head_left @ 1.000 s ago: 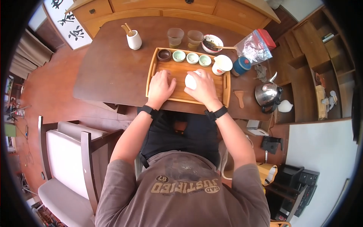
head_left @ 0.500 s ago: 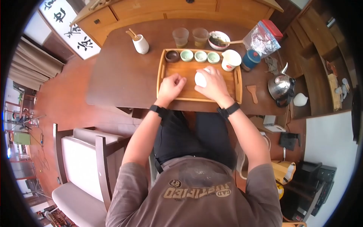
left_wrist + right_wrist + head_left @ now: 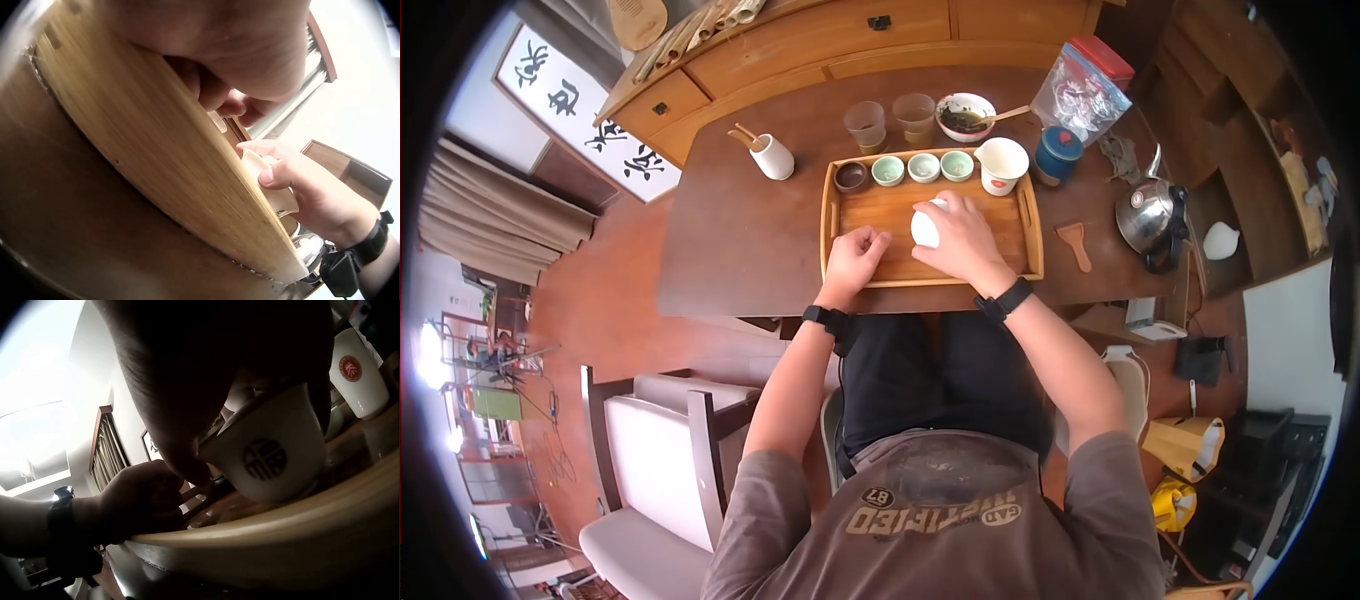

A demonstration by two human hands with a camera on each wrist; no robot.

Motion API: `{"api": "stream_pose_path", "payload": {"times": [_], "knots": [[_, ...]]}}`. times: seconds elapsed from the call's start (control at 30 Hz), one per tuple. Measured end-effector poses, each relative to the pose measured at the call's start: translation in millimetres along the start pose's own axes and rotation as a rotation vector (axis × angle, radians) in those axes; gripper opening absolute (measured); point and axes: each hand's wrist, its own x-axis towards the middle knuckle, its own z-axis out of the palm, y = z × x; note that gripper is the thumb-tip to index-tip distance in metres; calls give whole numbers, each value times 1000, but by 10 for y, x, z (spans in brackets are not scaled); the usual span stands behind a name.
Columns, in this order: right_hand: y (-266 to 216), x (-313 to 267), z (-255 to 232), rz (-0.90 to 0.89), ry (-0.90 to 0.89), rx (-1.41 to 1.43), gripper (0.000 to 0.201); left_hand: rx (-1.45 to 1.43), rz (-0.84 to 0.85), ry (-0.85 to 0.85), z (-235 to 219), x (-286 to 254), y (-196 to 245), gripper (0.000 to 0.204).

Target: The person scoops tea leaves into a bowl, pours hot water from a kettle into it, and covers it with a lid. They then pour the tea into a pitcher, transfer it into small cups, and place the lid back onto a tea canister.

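My right hand (image 3: 966,240) grips a white gaiwan (image 3: 924,231) over the middle of the wooden tray (image 3: 875,212). In the right wrist view the gaiwan's flared rim sits between thumb and fingers, and a dark round emblem marks its side. The hand hides much of its top. My left hand (image 3: 855,259) rests at the tray's front left edge with fingers curled in and holding nothing. Along the tray's back stand a dark brown cup (image 3: 851,177), several pale green cups (image 3: 923,167) and a white pitcher (image 3: 1003,163) with a red mark.
Behind the tray are clear plastic cups (image 3: 865,125) and a bowl of dark leaves (image 3: 967,103). A white tool holder (image 3: 773,159) stands to the left. On the right are a blue canister (image 3: 1058,158), a plastic bag (image 3: 1085,100), a wooden scoop (image 3: 1076,246) and a steel kettle (image 3: 1145,215).
My left hand's fingers have curled in from a more extended pose. My right hand keeps its grip on the gaiwan over the tray. The head view has shifted.
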Motion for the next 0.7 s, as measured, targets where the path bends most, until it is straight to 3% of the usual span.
{"api": "stream_pose_path", "payload": {"times": [0.33, 0.7], "knots": [[10, 6, 12, -4, -4, -3, 61, -88, -36, -21, -12, 0, -32, 37], [-79, 36, -94, 54, -127, -36, 65, -84, -19, -20, -23, 10, -58, 40]]}}
